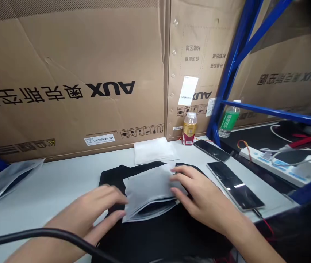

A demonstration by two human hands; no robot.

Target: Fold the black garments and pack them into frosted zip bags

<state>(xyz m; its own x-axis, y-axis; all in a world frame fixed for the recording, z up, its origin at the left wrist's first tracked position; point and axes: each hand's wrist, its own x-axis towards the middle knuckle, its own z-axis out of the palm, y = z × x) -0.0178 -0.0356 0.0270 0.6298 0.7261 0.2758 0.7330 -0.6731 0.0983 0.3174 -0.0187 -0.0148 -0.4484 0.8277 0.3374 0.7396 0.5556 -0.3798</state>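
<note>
A frosted translucent bag (150,186) lies on a black cloth item (144,237), its near edge gaping with something dark inside. At the bag's left edge is my left hand (98,208), thumb and fingers apart, the fingertips touching or nearly touching it. My right hand (196,193) rests with spread fingers on the bag's right side. Whether either hand grips the bag is not visible; both have their fingers apart.
White folded sheets (155,149), a drink bottle (189,128) and two phones (236,186) lie or stand on the table (62,182). Another frosted bag (10,179) is at left. Large cartons (70,54) stand behind, a blue rack (226,84) right. A black cable (48,232) crosses the lower left.
</note>
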